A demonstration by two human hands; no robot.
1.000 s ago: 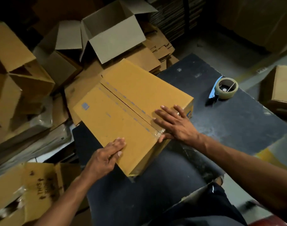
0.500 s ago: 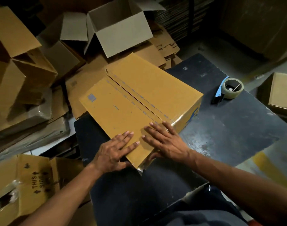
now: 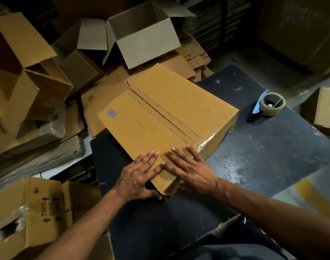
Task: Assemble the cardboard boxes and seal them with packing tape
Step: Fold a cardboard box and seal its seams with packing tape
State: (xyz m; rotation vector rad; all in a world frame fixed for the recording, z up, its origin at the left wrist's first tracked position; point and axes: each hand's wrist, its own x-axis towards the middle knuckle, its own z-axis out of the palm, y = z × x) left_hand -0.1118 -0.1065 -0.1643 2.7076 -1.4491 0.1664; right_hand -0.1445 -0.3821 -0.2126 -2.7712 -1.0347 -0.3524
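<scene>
A closed brown cardboard box lies flat on a dark worktop, with its far corner reaching past the worktop's far edge. Clear packing tape runs along the centre seam where the box's two top flaps meet and folds shinily over the box's right-hand end. Both hands rest on the box's nearest corner. The left hand lies flat on top with straight, spread fingers, its thumb down against the near side wall. The right hand is just beside it, fingers also straight and spread on the top, its thumb tucked against the side wall on the right. Neither hand grips anything. To the right of the box, well apart from it, a tape dispenser with a blue handle sits on the worktop. Beyond and to the left of the box, open empty cartons and flattened cardboard are piled.
</scene>
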